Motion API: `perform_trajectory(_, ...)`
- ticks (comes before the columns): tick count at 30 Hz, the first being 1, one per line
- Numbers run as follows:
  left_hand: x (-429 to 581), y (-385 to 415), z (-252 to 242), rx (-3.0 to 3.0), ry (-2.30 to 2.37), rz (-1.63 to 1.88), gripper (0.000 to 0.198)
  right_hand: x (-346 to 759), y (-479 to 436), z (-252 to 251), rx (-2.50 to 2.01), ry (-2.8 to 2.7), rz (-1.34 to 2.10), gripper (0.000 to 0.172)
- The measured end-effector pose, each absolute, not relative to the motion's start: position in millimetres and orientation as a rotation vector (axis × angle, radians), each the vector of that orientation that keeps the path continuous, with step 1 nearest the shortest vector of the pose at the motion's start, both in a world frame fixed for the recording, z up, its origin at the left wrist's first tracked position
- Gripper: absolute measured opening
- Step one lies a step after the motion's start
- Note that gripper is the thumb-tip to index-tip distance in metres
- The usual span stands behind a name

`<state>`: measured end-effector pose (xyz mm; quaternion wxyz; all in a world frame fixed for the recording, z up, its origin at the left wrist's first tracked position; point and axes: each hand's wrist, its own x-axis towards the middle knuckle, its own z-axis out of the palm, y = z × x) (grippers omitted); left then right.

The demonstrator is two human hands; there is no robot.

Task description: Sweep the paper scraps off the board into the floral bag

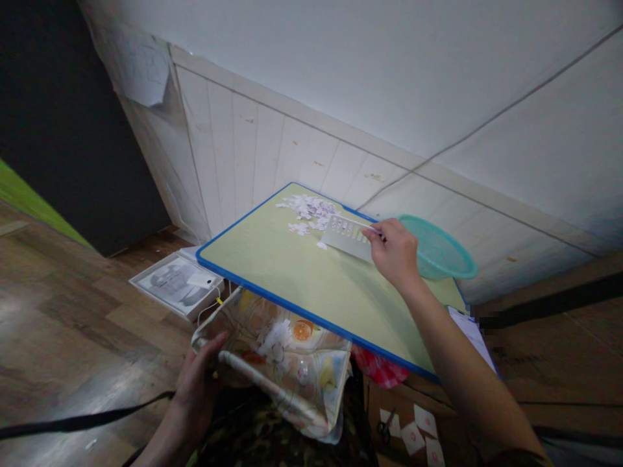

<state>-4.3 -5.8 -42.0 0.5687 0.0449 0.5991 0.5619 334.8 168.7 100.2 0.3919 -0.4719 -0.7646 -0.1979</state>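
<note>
My right hand [395, 251] pinches a thin white slotted plastic sheet [348, 245] above the yellow-green tabletop [272, 259] with its blue edge. The sheet is tilted, its far end beside a pile of small paper scraps [314, 211]. One scrap lies apart at the sheet's lower corner. My left hand [204, 373] is closed round the rim of a fruit-patterned, lined bin [316, 363] just below the table's front edge. Inside that bin lie more white scraps [276, 338]. The bin's far side is hidden under the table.
A turquoise plastic basket [440, 250] stands at the table's right, by the wall. On the floor at left is an open white box [178, 282] with a cable. Scissors [385, 431] and several paper cards [413, 438] lie below right, near a red checked cloth [379, 368].
</note>
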Motion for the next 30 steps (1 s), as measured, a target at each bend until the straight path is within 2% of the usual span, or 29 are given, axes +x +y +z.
perform_trajectory(6,-2,-6,-39,0.103,1.417,1.33,0.039,316,191,99,-1.275,-1.923,-0.461,0.019)
perform_trajectory(11,-2,-6,-44,0.154,1.396,1.345,0.034,307,200,95,-1.318,-1.951,-0.44,0.015)
perform_trajectory(23,-8,-5,-52,0.092,1.415,1.293,0.044,340,177,126,-1.36,-1.972,-0.503,0.014)
perform_trajectory(30,-2,-6,-36,0.087,1.424,1.313,0.038,343,163,95,-1.321,-1.882,-0.437,0.021)
